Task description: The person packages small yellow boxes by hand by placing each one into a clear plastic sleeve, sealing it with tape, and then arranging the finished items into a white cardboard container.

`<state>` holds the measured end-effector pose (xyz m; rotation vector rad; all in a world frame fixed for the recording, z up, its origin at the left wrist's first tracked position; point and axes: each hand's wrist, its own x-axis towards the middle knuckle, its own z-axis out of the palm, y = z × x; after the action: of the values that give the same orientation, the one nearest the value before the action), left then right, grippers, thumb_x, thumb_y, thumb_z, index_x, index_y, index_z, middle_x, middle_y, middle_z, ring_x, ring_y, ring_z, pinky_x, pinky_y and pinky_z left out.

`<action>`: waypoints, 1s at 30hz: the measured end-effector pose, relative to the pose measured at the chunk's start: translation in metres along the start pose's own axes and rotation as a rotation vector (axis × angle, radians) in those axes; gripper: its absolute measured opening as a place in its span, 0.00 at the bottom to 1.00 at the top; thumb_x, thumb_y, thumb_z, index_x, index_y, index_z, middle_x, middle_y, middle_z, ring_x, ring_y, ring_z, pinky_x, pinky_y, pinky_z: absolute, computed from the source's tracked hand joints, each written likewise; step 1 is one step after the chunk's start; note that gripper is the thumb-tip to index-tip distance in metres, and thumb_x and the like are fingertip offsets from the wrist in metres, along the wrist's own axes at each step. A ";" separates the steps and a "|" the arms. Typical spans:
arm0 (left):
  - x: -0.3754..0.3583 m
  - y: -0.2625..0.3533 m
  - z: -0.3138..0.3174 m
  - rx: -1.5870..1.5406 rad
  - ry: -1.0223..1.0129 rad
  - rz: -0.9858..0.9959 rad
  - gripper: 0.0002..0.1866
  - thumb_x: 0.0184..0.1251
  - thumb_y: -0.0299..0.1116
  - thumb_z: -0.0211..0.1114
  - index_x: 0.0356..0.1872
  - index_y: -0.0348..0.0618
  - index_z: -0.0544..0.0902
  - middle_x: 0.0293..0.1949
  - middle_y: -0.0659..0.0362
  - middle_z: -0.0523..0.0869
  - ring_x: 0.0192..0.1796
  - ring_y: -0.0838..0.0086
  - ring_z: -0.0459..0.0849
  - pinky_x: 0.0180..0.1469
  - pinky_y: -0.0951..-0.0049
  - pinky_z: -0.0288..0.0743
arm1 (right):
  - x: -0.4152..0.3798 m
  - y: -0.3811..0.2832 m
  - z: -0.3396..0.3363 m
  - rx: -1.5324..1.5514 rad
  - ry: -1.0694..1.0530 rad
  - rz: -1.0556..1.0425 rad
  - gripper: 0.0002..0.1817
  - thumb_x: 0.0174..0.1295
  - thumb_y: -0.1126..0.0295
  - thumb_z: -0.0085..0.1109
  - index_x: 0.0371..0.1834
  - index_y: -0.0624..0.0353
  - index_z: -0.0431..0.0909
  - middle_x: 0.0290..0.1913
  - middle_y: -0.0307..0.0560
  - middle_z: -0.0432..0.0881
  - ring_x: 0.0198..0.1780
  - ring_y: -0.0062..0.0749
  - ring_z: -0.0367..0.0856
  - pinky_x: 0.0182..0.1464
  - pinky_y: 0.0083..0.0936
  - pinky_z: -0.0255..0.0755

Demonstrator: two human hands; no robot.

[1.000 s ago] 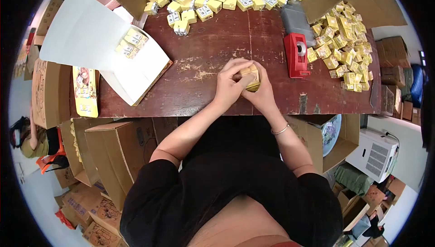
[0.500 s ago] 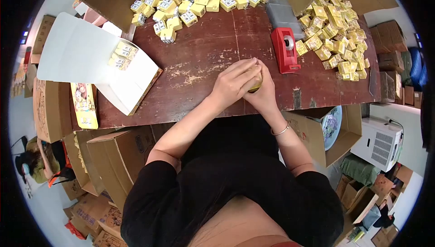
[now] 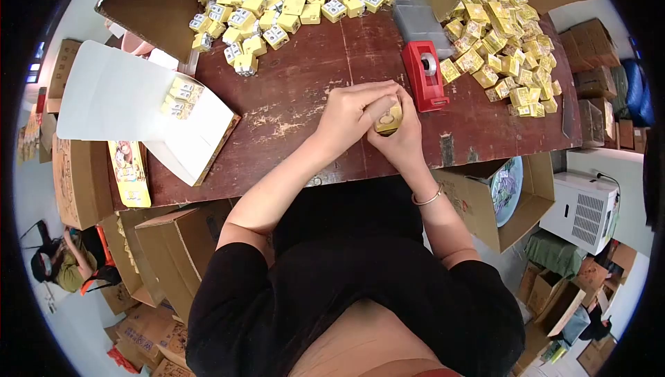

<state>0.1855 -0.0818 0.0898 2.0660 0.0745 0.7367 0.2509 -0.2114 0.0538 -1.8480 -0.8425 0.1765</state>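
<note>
Both my hands meet over the front part of the brown table (image 3: 298,159). My right hand (image 3: 402,131) is wrapped round a small yellow box (image 3: 389,119), whose printed face shows between the fingers. My left hand (image 3: 350,115) lies against the top of that box with its fingers pressed together; its fingertips touch my right hand. Just beyond them stands a red tape dispenser (image 3: 424,76). At the left, an open white-lined box (image 3: 197,131) holds a few small yellow-and-white pieces (image 3: 181,98).
Yellow pieces with grey-white faces (image 3: 291,6) are heaped at the back. Small yellow boxes (image 3: 509,45) form a pile at the back right. A grey plastic case (image 3: 419,22) lies between them. A yellow printed package (image 3: 129,173) is at the left edge. Another person (image 3: 69,266) is far left.
The yellow box shows more between my hands, and my left hand's fingers have shifted over it. The view has moved slightly, and the person at the far left has changed posture.
</note>
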 end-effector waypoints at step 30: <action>-0.035 -0.045 0.082 -0.741 -0.179 -0.511 0.22 0.50 0.25 0.73 0.47 0.41 0.74 0.51 0.56 0.82 0.53 0.74 0.81 0.57 0.72 0.73 | -0.002 0.068 -0.112 0.473 -0.148 0.362 0.23 0.59 0.82 0.61 0.60 0.65 0.76 0.56 0.46 0.80 0.52 0.27 0.81 0.48 0.19 0.78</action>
<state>0.2101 -0.1278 0.0055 1.3085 0.1892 0.2019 0.3349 -0.3107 0.0444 -1.5309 -0.4997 0.6882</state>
